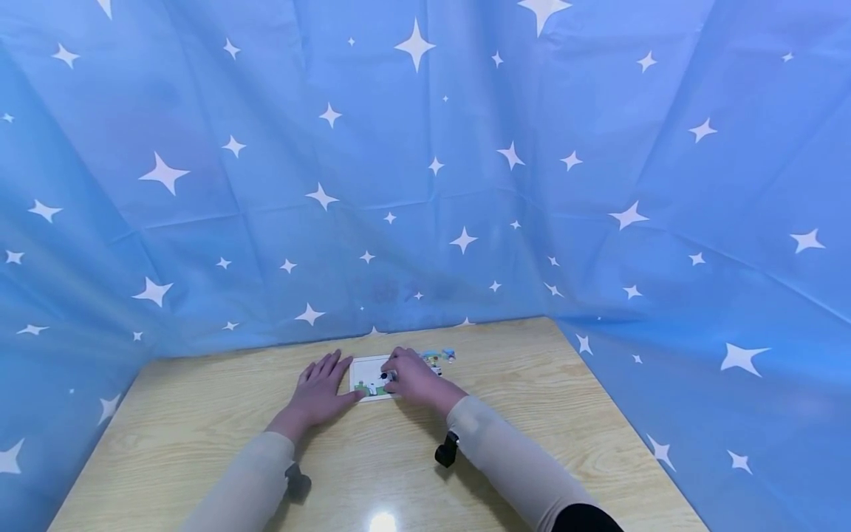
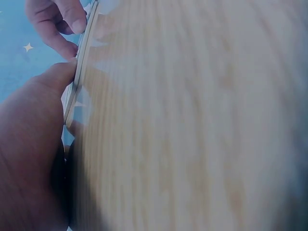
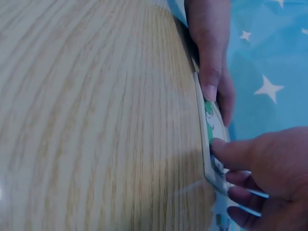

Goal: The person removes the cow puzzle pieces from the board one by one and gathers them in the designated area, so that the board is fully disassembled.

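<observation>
A shallow white puzzle tray (image 1: pixel 369 358) lies on the table, with green and white picture pieces (image 1: pixel 366 387) along its near side. My left hand (image 1: pixel 321 390) rests at the tray's left side, fingers spread and thumb on the near left corner. Over the tray's right part, my right hand (image 1: pixel 414 378) pinches a small black-and-white puzzle piece (image 1: pixel 388 376), partly hidden by the fingers. In the right wrist view the right thumb (image 3: pixel 231 151) is right at the tray's near rim (image 3: pixel 201 130), other fingers curled beyond it.
Several loose colourful puzzle pieces (image 1: pixel 449 355) lie just right of the tray, partly behind the right hand. The wooden table (image 1: pixel 532 399) backs onto a blue star-printed curtain (image 1: pixel 372 148). Small black devices (image 1: pixel 447 449) sit on both wrists.
</observation>
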A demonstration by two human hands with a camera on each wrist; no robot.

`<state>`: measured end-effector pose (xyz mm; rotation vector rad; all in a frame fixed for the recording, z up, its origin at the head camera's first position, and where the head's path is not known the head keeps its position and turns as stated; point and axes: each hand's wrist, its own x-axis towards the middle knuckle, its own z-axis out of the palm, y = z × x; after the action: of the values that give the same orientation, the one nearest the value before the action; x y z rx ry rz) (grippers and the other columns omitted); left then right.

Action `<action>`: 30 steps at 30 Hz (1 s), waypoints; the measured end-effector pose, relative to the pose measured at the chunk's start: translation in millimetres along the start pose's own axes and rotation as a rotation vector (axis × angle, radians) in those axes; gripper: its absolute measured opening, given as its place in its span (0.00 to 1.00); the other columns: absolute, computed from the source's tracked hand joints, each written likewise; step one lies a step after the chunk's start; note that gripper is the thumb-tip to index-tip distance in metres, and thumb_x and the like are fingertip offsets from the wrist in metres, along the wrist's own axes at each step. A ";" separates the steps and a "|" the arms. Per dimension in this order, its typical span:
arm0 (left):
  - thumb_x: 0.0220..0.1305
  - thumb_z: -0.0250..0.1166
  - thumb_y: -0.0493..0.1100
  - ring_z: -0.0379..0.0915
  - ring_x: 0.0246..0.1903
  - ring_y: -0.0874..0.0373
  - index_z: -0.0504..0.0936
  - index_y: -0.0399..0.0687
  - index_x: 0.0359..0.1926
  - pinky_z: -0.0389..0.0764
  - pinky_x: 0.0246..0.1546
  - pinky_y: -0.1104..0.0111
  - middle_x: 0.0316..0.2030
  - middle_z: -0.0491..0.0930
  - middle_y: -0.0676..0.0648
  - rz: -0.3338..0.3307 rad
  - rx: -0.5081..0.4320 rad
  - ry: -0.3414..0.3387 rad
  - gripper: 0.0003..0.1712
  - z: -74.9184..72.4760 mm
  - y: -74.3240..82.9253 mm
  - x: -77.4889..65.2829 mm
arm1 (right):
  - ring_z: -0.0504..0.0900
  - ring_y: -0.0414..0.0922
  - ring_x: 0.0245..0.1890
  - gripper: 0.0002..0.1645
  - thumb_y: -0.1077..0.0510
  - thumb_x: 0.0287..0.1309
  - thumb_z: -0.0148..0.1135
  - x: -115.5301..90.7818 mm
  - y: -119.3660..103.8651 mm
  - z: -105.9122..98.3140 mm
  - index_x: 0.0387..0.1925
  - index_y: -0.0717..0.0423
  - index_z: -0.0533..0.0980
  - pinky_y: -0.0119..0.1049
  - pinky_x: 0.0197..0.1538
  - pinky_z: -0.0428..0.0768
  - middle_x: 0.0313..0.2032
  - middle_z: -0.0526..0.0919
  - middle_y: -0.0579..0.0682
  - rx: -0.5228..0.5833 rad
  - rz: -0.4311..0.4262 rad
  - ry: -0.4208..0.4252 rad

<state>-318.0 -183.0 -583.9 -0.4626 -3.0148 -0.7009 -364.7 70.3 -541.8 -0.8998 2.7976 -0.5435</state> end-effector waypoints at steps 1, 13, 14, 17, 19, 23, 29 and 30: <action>0.77 0.58 0.74 0.46 0.84 0.29 0.61 0.43 0.87 0.46 0.80 0.30 0.85 0.54 0.30 0.004 -0.008 0.005 0.54 -0.1 0.0 -0.4 | 0.77 0.44 0.57 0.23 0.53 0.74 0.75 0.2 0.3 -0.1 0.65 0.52 0.87 0.41 0.61 0.82 0.56 0.81 0.46 0.008 0.002 0.001; 0.74 0.57 0.80 0.47 0.83 0.28 0.62 0.45 0.86 0.48 0.78 0.27 0.85 0.55 0.30 0.033 -0.030 0.047 0.57 10.5 -13.2 3.5 | 0.77 0.44 0.51 0.19 0.54 0.71 0.78 -0.6 4.6 -2.2 0.60 0.51 0.86 0.43 0.56 0.82 0.50 0.80 0.47 0.130 -0.002 0.021; 0.74 0.56 0.80 0.47 0.84 0.28 0.62 0.46 0.86 0.48 0.78 0.28 0.85 0.55 0.30 0.035 -0.028 0.049 0.57 12.3 -15.1 4.3 | 0.77 0.44 0.50 0.20 0.54 0.70 0.79 -0.7 5.0 -2.3 0.60 0.50 0.86 0.43 0.55 0.81 0.50 0.80 0.48 0.133 -0.005 0.027; 0.74 0.56 0.80 0.46 0.84 0.29 0.61 0.46 0.86 0.47 0.78 0.28 0.85 0.54 0.30 0.022 -0.021 0.033 0.57 11.6 -14.4 4.4 | 0.75 0.44 0.48 0.20 0.54 0.69 0.80 -0.6 6.4 -2.5 0.59 0.49 0.86 0.42 0.51 0.80 0.48 0.79 0.49 0.147 -0.016 0.039; 0.75 0.56 0.79 0.45 0.85 0.30 0.61 0.46 0.87 0.46 0.79 0.29 0.86 0.53 0.31 0.012 -0.018 0.017 0.57 8.2 -10.5 3.3 | 0.74 0.44 0.47 0.20 0.54 0.68 0.80 -0.2 8.5 -2.6 0.59 0.50 0.86 0.41 0.49 0.79 0.47 0.79 0.48 0.157 -0.031 0.042; 0.76 0.59 0.75 0.44 0.85 0.31 0.60 0.46 0.88 0.45 0.81 0.30 0.86 0.52 0.32 -0.018 0.002 -0.024 0.55 -1.8 0.7 0.5 | 0.74 0.41 0.45 0.22 0.55 0.69 0.79 1.5 14.9 -2.1 0.61 0.50 0.86 0.39 0.48 0.79 0.47 0.79 0.46 0.170 -0.076 0.034; 0.77 0.60 0.74 0.45 0.85 0.30 0.61 0.44 0.87 0.46 0.80 0.30 0.86 0.53 0.30 0.001 -0.013 -0.002 0.54 0.0 -1.0 0.8 | 0.78 0.39 0.44 0.23 0.60 0.72 0.76 4.6 24.0 -3.4 0.65 0.52 0.85 0.36 0.49 0.82 0.48 0.79 0.44 0.228 -0.104 0.000; 0.76 0.59 0.75 0.46 0.84 0.29 0.61 0.44 0.87 0.47 0.79 0.29 0.85 0.54 0.30 0.012 -0.020 0.013 0.55 2.1 -3.3 1.3 | 0.78 0.39 0.44 0.23 0.60 0.72 0.76 4.9 24.7 -4.1 0.65 0.52 0.85 0.36 0.48 0.82 0.48 0.80 0.44 0.239 -0.100 -0.008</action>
<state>-320.1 -184.5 -587.1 -0.4751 -2.9932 -0.7311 -382.8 87.3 -547.7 -0.9897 2.6178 -0.8649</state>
